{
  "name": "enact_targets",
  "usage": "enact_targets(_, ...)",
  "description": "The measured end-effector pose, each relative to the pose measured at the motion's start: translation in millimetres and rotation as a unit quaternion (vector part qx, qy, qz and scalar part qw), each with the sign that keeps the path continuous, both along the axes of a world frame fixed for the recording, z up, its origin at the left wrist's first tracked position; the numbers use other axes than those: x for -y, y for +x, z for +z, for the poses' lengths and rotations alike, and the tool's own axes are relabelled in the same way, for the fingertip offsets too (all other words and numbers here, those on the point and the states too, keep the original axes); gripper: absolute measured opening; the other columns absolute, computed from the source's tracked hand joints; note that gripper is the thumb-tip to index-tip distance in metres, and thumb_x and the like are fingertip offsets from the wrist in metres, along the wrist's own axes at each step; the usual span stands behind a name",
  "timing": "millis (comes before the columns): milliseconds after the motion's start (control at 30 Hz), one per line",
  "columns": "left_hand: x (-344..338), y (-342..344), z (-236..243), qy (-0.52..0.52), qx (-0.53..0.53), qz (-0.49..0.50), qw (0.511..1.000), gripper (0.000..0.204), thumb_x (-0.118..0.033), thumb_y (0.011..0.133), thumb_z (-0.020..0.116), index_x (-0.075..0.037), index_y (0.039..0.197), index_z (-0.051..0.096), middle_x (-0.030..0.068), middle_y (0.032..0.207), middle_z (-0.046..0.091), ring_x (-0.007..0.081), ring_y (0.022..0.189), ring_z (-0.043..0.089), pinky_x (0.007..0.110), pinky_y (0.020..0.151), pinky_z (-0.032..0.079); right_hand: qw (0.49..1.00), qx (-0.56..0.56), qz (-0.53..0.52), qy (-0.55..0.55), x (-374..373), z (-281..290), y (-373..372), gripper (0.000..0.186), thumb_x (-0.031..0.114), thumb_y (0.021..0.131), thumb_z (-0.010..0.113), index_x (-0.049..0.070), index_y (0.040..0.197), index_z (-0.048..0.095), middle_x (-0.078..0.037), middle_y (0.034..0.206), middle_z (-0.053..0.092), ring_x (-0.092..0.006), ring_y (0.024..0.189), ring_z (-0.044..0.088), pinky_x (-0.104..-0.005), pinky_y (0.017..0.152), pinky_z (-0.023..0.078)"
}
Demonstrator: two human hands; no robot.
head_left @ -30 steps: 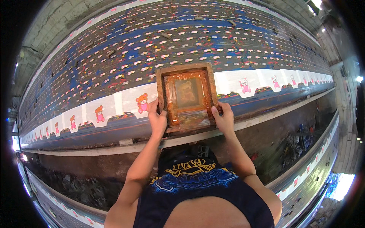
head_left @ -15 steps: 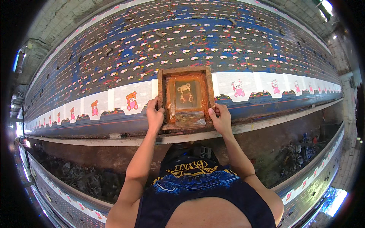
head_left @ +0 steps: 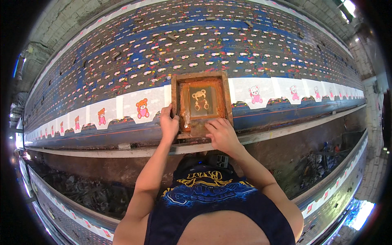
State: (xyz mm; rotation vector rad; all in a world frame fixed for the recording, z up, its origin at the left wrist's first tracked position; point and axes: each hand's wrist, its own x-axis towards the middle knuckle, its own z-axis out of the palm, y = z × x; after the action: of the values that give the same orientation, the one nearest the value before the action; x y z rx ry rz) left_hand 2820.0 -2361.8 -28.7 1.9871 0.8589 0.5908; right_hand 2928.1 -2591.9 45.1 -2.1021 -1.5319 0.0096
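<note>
A wooden screen printing frame (head_left: 200, 76) lies on the long table's near edge, over a row of white sheets. Orange ink coats its inner walls, and its mesh window (head_left: 200, 100) shows a bear outline. My left hand (head_left: 169, 125) grips the frame's left side near the front corner, fingers closed. My right hand (head_left: 223, 135) reaches over the near end, its fingers bent and closed on a flat brown squeegee-like piece (head_left: 197, 128), partly hidden by the hand. Left of the frame, a white sheet (head_left: 130, 105) carries an orange-and-pink bear; right of it, a sheet (head_left: 241, 87) has a pink-and-white bear.
Behind the frame, the long dark-blue table (head_left: 196, 45) bears many small printed marks and several small loose pieces. A pale ledge (head_left: 277, 134) runs along its near side. Dark debris (head_left: 102, 192) lies on the aisle floor, and another printed table (head_left: 326, 200) stands behind me.
My right hand has left the frame's right side and moved left and inward to the flat piece at its near end. The left hand still holds the frame's left side.
</note>
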Motion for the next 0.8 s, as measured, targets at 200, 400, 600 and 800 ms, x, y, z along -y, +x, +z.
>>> enact_targets(200, -2.7, -3.3, -8.2, 0.019, 0.000, -0.001, 1.000, 0.055, 0.006, 0.075, 0.060, 0.012, 0.130, 0.057, 0.0204, 0.111, 0.058, 0.0358, 0.107, 0.059, 0.039, 0.099, 0.046, 1.000, -0.005, -0.024, -0.010, -16.6, -1.9, 10.9, 0.034, 0.002, 0.071, 0.070, 0.002, 0.104, 0.066, -0.011, 0.105, 0.064, -0.0306, 0.106, 0.059, -0.0407, 0.093, 0.049)
enact_targets(400, 0.7, -4.1, 1.5, -0.014, 0.009, -0.001, 1.000, 0.057, 0.007, 0.075, 0.060, 0.010, 0.131, 0.057, 0.0191, 0.107, 0.057, 0.0338, 0.102, 0.058, 0.039, 0.095, 0.047, 0.999, 0.026, -0.008, 0.029, -8.1, -9.7, 1.2, 0.039, 0.000, 0.066, 0.068, 0.001, 0.105, 0.065, -0.013, 0.105, 0.064, -0.0316, 0.105, 0.060, -0.0425, 0.092, 0.050)
enact_targets(600, 0.5, -4.9, 0.7, -0.007, 0.015, -0.010, 1.000, 0.059, 0.007, 0.075, 0.059, 0.009, 0.134, 0.056, 0.0193, 0.110, 0.056, 0.0339, 0.105, 0.058, 0.038, 0.096, 0.047, 0.995, 0.072, -0.037, 0.063, -57.2, -27.8, 51.5, 0.035, -0.002, 0.069, 0.067, 0.000, 0.104, 0.067, -0.015, 0.109, 0.067, -0.0336, 0.105, 0.061, -0.0436, 0.091, 0.052)
enact_targets(800, 1.0, -2.9, 9.0, -0.027, 0.007, -0.011, 1.000, 0.061, 0.006, 0.075, 0.059, 0.008, 0.136, 0.056, 0.0205, 0.113, 0.056, 0.0351, 0.108, 0.058, 0.038, 0.099, 0.046, 0.997, 0.018, -0.045, 0.053, -105.6, -16.2, 117.3, 0.022, 0.007, 0.080, 0.074, 0.001, 0.101, 0.068, -0.015, 0.100, 0.069, -0.0348, 0.100, 0.064, -0.0448, 0.087, 0.054)
